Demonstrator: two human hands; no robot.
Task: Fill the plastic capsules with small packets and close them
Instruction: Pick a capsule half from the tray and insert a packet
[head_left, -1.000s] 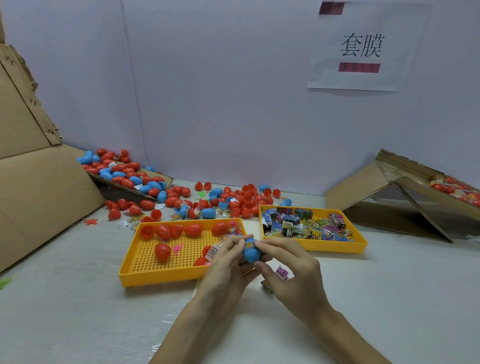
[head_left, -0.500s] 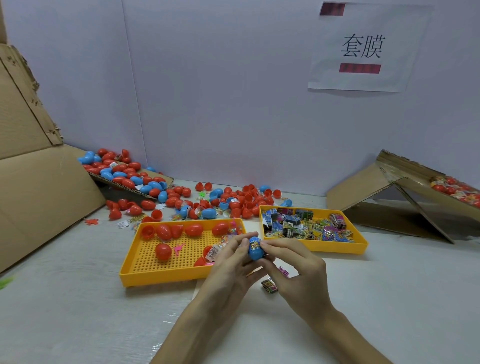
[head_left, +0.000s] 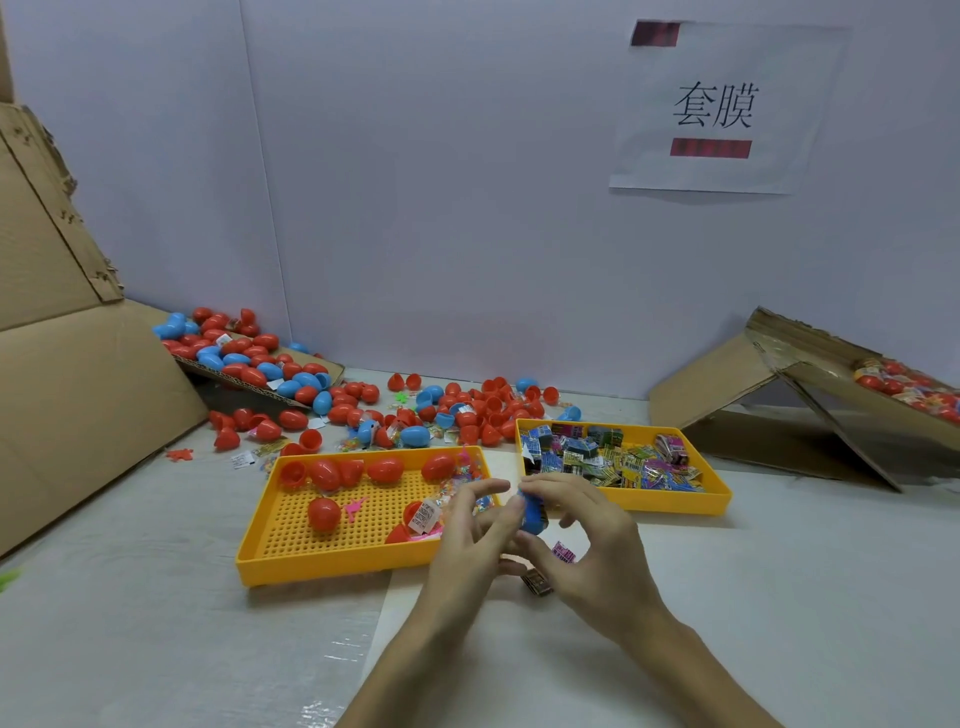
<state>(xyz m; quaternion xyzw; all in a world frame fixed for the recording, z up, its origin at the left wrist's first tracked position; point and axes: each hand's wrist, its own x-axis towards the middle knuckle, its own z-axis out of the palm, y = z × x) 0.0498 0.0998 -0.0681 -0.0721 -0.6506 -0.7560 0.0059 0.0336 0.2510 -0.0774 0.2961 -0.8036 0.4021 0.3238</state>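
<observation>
Between the two trays, my left hand (head_left: 470, 530) and my right hand (head_left: 592, 545) together hold a blue capsule half (head_left: 532, 512) with a small packet sticking out of it. The left fingers pinch its left side; the upper left fingers are spread. My right thumb and fingers curl round its right side. Two loose packets (head_left: 563, 552) lie on the table under my hands. The left yellow tray (head_left: 332, 558) holds several red capsule halves (head_left: 324, 513). The right yellow tray (head_left: 675, 501) is full of small packets (head_left: 608, 457).
A heap of red and blue capsules (head_left: 363, 400) spreads along the back wall and over a cardboard flap (head_left: 249, 387) at the left. Large cardboard (head_left: 78, 395) leans at far left. A folded cardboard ramp (head_left: 810, 410) with wrapped capsules stands at the right.
The blue capsule half has tilted and shifted slightly right in my hands. My left upper fingers have lifted off and spread. Both hands stay in the same place.
</observation>
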